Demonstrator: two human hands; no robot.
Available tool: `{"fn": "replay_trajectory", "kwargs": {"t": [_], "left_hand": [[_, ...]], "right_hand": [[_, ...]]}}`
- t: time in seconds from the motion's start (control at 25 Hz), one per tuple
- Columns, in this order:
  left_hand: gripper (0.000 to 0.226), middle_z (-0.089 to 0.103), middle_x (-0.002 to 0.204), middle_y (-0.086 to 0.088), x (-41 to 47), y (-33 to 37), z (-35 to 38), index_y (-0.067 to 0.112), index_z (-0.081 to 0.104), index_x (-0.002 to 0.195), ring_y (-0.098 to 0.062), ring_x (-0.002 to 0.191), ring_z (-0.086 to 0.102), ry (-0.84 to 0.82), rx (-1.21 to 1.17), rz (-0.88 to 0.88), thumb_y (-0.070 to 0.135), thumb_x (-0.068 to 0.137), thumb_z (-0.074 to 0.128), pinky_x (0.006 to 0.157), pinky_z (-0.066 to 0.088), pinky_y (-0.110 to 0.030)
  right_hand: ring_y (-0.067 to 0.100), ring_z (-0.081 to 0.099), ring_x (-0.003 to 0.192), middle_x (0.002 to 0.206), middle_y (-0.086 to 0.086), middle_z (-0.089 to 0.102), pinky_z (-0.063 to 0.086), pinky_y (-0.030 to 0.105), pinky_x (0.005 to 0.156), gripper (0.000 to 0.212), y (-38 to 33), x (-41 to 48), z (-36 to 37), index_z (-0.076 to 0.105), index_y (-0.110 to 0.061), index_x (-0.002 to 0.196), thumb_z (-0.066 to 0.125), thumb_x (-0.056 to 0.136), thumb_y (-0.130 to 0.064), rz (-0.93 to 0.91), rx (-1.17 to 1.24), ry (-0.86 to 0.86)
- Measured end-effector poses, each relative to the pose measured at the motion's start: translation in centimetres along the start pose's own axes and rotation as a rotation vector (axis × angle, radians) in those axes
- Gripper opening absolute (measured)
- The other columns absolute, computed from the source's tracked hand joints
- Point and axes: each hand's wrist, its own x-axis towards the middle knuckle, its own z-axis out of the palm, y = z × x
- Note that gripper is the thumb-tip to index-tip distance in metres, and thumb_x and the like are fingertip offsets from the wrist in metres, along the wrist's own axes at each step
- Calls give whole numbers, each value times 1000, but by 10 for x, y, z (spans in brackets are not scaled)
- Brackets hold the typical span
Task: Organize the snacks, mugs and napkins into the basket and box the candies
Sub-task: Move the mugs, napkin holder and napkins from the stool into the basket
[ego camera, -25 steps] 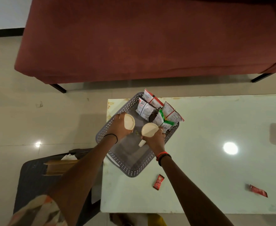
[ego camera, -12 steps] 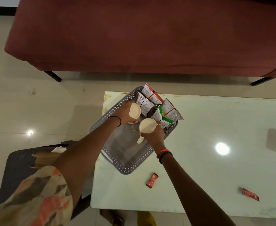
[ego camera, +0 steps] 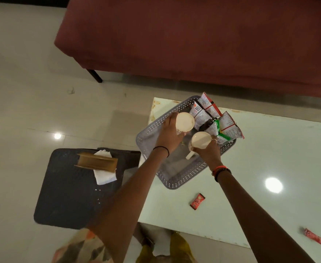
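Left hand (ego camera: 168, 134), fingers clamped on upright mug (ego camera: 184, 122); right hand (ego camera: 208, 153) likewise on second mug (ego camera: 200, 140); both low inside basket (ego camera: 174, 184), centre frame.

Blocked at the far right end of the basket (ego camera: 150, 130) by upright snack packets (ego camera: 212, 118). Occupied mid-basket by left mug (ego camera: 184, 122) and right mug (ego camera: 200, 139), close together, gripped by left hand (ego camera: 168, 137) and right hand (ego camera: 208, 153). Open over the near basket floor. Open across the table (ego camera: 269, 149) right of the basket, bar a candy (ego camera: 197, 201) just near of the basket and a second candy (ego camera: 314, 237) at the near right. Bounded left by a stool (ego camera: 64, 186) carrying napkins (ego camera: 103, 175).
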Motion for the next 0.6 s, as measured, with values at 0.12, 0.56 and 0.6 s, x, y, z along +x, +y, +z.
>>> {"fn": "replay_trajectory", "kwargs": {"t": [0.12,0.56,0.6], "left_hand": [[50,43,143,-7,-45,-11,-27,13,36,138,-18,133,38,248,-114,37,7,90,50,112,34,-31],[93,23,154,-8,-151,-189,-174,16,17,146,-25,146,7,-6,376,-186,-13,68,58,120,3,-47],[94,21,155,-7,-153,-201,-181,17,15,147,-25,146,6,-79,417,-176,-12,67,57,120,1,-47]], "right_hand": [[42,35,130,142,25,32,34,51,110,90,-11,-22,7,19,-8,148,74,78,-16,-70,-38,124],[25,26,142,153,8,28,29,34,113,75,-59,-144,167,22,-19,148,64,86,-20,-557,-210,-317],[25,25,143,153,7,28,30,38,114,81,-63,-149,182,20,-20,148,68,83,-25,-574,-245,-389]]}}
